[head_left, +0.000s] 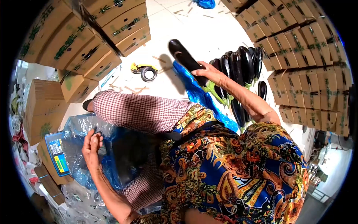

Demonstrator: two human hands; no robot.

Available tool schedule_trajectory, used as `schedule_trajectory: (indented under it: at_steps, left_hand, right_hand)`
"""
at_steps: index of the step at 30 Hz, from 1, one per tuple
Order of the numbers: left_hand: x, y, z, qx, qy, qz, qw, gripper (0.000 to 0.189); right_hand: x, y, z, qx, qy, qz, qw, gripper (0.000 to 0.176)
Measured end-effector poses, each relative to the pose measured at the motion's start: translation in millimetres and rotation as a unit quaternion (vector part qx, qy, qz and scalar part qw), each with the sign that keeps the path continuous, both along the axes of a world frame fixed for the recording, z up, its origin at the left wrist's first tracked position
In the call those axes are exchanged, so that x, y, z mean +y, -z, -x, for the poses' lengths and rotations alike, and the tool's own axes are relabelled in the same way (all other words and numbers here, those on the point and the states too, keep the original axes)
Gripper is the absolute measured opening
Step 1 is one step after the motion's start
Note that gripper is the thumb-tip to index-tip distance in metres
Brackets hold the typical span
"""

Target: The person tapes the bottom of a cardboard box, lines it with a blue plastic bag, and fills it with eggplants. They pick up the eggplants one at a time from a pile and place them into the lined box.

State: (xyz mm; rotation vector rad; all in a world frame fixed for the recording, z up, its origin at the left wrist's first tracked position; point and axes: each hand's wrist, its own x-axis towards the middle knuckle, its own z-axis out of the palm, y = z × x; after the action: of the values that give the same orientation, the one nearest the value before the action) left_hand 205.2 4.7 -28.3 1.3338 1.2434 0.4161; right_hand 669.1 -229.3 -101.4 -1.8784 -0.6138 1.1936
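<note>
My right hand (208, 73) grips dark purple eggplants (183, 54), seemingly two overlapping, by the stem end, tips pointing away from me. Below the hand, green stems (214, 92) show. Beside it, more eggplants (238, 65) lie in a row on the floor, by crumpled blue plastic sheeting (197, 93). My left hand (91, 145) is lower left, fingers curled together, with a small dark thing at the fingertips that I cannot make out. Under that hand spreads a clear bluish plastic bag (80, 125). A blue digital scale display (57, 153) stands just left of it.
Printed cardboard cartons (123, 26) are stacked at the upper left, and more cartons (309, 89) line the right side. A yellow tape dispenser (144, 72) lies on the pale floor (179, 22) among cardboard strips. Plastic scraps (80, 196) cover the lower left.
</note>
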Motion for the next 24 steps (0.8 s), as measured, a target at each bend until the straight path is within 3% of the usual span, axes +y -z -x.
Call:
schedule_trajectory:
  at_steps: [6, 8, 10, 20, 24]
  left_hand:
    - [17, 46, 38, 0.059, 0.0, -0.008, 0.998, 0.04]
    - [16, 49, 45, 0.057, 0.005, -0.008, 0.998, 0.039]
    - [17, 57, 48, 0.055, 0.014, -0.021, 0.998, 0.041]
    - [4, 43, 43, 0.141, 0.059, -0.099, 0.983, 0.046]
    - [1, 50, 49, 0.141, 0.072, -0.141, 0.977, 0.049]
  right_hand:
    - [-62, 58, -20, -0.016, 0.097, 0.059, 0.993, 0.082]
    - [-71, 76, -23, -0.102, 0.093, 0.059, 0.989, 0.087]
    - [-77, 93, -27, -0.117, 0.097, 0.073, 0.986, 0.092]
    - [-78, 140, -42, -0.25, 0.055, 0.187, 0.948, 0.092]
    - [-106, 183, -36, -0.368, -0.019, 0.248, 0.896, 0.093]
